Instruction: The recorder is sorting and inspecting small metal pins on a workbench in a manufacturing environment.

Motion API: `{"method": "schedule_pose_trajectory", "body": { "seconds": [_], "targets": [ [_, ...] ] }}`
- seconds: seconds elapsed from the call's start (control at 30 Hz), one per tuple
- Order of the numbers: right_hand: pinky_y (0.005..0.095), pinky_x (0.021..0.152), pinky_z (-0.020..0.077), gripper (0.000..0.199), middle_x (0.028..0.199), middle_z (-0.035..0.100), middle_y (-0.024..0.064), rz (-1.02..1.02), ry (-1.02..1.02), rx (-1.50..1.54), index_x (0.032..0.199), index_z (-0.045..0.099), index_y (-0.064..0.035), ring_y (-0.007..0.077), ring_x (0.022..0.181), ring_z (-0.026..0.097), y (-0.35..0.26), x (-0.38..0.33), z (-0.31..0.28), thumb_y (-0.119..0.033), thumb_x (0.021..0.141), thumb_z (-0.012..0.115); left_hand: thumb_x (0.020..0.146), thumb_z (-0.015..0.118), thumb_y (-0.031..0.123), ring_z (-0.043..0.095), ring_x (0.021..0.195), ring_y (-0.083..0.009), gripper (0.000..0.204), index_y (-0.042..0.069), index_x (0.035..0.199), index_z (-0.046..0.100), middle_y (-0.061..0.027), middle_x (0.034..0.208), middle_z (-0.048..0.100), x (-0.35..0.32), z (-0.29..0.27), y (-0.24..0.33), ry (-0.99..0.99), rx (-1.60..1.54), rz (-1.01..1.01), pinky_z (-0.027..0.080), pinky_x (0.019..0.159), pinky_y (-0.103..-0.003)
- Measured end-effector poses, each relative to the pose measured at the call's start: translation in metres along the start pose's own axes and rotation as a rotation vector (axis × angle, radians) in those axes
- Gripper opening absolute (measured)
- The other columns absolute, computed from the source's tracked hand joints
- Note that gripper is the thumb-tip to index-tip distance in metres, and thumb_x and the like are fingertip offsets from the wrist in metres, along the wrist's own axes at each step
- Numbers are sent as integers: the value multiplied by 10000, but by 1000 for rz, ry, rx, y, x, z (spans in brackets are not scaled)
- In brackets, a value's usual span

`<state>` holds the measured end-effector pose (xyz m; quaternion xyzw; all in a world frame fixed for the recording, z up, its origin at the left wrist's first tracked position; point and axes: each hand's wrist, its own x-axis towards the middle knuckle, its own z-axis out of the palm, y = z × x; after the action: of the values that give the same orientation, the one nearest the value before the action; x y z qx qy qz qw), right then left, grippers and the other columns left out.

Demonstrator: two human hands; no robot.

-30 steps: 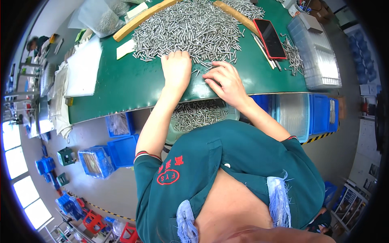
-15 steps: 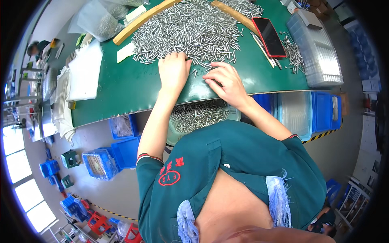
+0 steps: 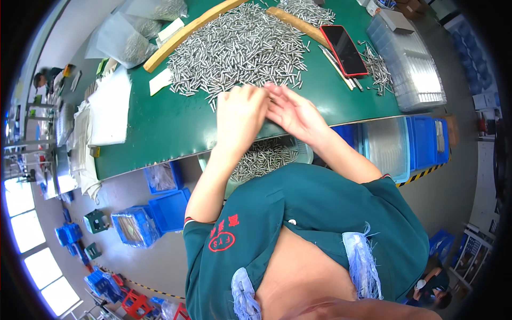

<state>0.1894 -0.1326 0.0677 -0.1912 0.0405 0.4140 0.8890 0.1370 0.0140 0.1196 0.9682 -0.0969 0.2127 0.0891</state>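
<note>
A broad heap of small silver metal pins [image 3: 240, 50], bolt-like in shape, covers the middle of the green table [image 3: 176, 125]. At the heap's near edge, my left hand [image 3: 242, 114] is curled with its back up. Its bent fingers hide whatever they may hold. My right hand [image 3: 298, 116] is close against it, fingers stretched toward the left one and the palm partly showing. Nothing can be made out in the right hand. Below the table edge, in front of my body, a pale green basket [image 3: 305, 152] holds more such pins [image 3: 264, 160].
Wooden bars [image 3: 186, 36] flank the heap. To the right lie a red-edged phone [image 3: 344, 50], white sticks [image 3: 337, 66], loose longer pins [image 3: 377, 69] and clear plastic boxes [image 3: 408, 58]. Plastic bags [image 3: 125, 42] and white sheets [image 3: 109, 106] are at left. Blue bins [image 3: 426, 141] stand below.
Both hands have drawn back toward me and come together from a gap apart. Pins that lay between them on the table no longer show there. The view has shifted slightly.
</note>
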Motion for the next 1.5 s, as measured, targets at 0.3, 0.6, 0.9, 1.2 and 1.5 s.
{"method": "schedule_pose_trajectory", "body": {
  "seconds": [0.3,0.6,0.9,1.2,1.5],
  "targets": [
    [454,1029,423,243,1191,560,151,-3,-115,507,1149,506,26,286,1138,542,-57,-12,-34,-107,950,469,816,650,130,596,889,-196,160,142,974,672,-20,940,647,-3,4,-10,115,-285,-27,397,793,-341],
    [413,944,501,901,1283,465,247,-385,-270,685,1326,251,135,320,1097,560,-173,-44,-45,-638,888,402,884,592,144,594,895,-195,168,130,1037,661,-20,953,646,-26,-2,-52,90,-245,-258,410,791,-330],
    [289,740,537,359,1067,634,70,-580,-393,98,1108,581,-60,155,908,617,-150,-41,-33,-373,968,472,878,588,184,568,1063,-262,293,87,1154,598,-85,1148,611,-16,16,-72,41,-109,-286,411,912,-387],
    [316,774,493,255,1022,598,48,-631,-48,-2057,1087,640,-115,212,920,602,-24,-14,1,-144,834,654,829,628,175,564,1056,-260,271,85,1085,642,-69,1149,605,-30,30,-29,-49,-95,-202,415,905,-387],
    [339,749,491,112,949,598,0,-771,-95,-2182,864,607,-103,210,900,572,-10,3,3,-145,788,678,769,693,216,527,881,-230,214,117,956,657,-32,908,573,-45,38,-19,-12,-100,-281,403,737,-377]
  ]
}}
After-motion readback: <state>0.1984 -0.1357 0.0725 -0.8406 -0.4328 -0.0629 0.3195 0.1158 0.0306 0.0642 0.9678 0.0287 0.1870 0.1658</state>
